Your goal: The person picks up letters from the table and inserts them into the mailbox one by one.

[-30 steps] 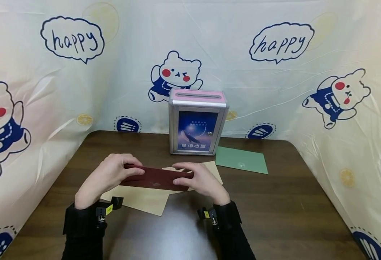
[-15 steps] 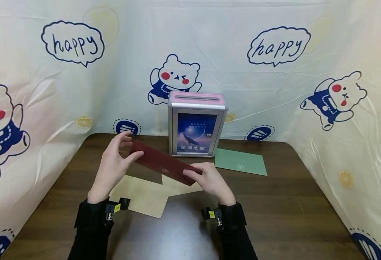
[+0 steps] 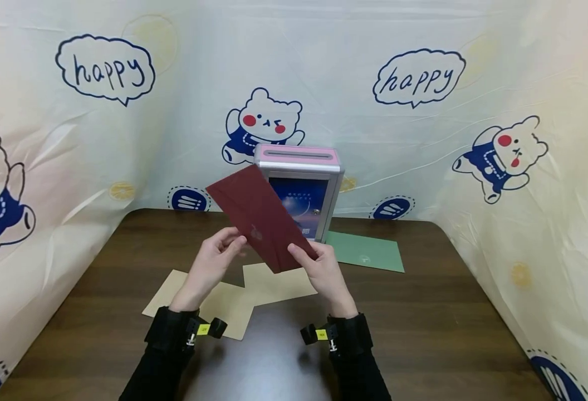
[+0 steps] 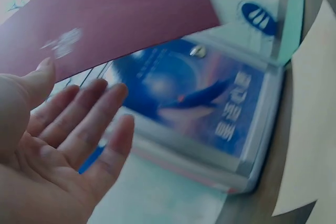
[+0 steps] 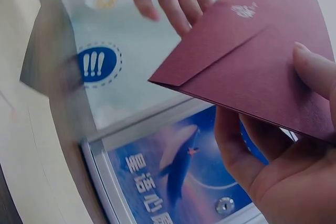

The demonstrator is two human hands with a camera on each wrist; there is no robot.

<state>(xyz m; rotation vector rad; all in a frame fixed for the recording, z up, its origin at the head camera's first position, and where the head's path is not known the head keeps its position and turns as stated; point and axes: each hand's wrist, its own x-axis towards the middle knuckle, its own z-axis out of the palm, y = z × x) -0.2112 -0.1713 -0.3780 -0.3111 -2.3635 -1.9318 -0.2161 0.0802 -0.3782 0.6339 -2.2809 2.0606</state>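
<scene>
A dark red envelope (image 3: 261, 214) with a pale emblem on its flap is held up at a slant above the table, in front of the box. My right hand (image 3: 326, 273) pinches its lower right corner, thumb on the near face and fingers behind, as the right wrist view of the envelope (image 5: 247, 72) shows. Beside the lower left edge is my left hand (image 3: 209, 267), its fingers loose. In the left wrist view that hand (image 4: 68, 150) has its fingers spread, the thumb tip right at the envelope's edge. Behind stands a silver box (image 3: 330, 206) with a pink slotted top (image 3: 319, 158), its picture door partly covered.
Cream envelopes (image 3: 279, 287) lie on the brown wooden table (image 3: 434, 323) below the hands. To the right of the box's foot lies a green envelope (image 3: 374, 253). A printed curtain (image 3: 354, 72) encloses the table's back and sides.
The red envelope has swung from nearly level to a steep slant, its left end rising. My left hand has let go of that end and come down and right; the right hand keeps its hold.
</scene>
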